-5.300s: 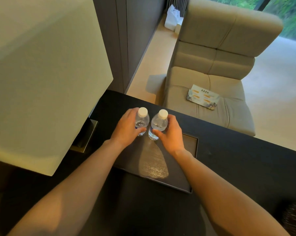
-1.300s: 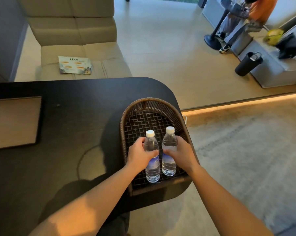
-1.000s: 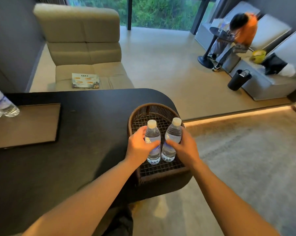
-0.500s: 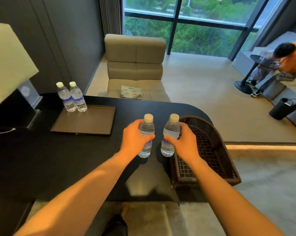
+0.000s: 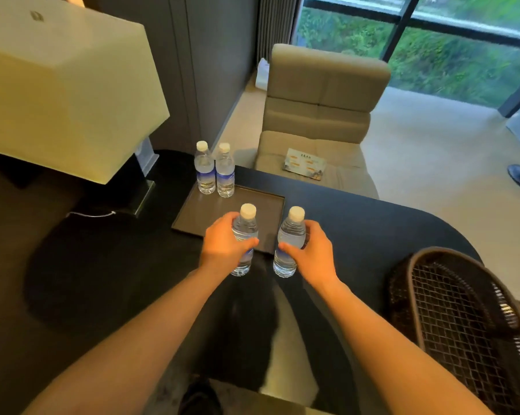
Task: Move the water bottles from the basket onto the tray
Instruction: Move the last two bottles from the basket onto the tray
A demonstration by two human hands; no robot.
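My left hand (image 5: 222,245) grips a clear water bottle (image 5: 246,232) with a white cap, held upright above the near edge of the dark tray (image 5: 204,211). In my right hand (image 5: 314,253) is a second upright bottle (image 5: 291,235), just right of the tray's near right corner. Two more bottles (image 5: 215,170) stand side by side at the tray's far left corner. The dark wicker basket (image 5: 468,319) lies at the right end of the table, and I see no bottle in it.
A large cream lampshade (image 5: 61,82) overhangs the black table (image 5: 103,280) at the left, its base beside the tray. Beyond the table stands a beige armchair (image 5: 321,115) with a leaflet on its seat. A person's shoe shows at the right edge.
Both hands lifted the two bottles out of the basket and carried them left across the table to the tray's near edge. The basket now sits far to the right.
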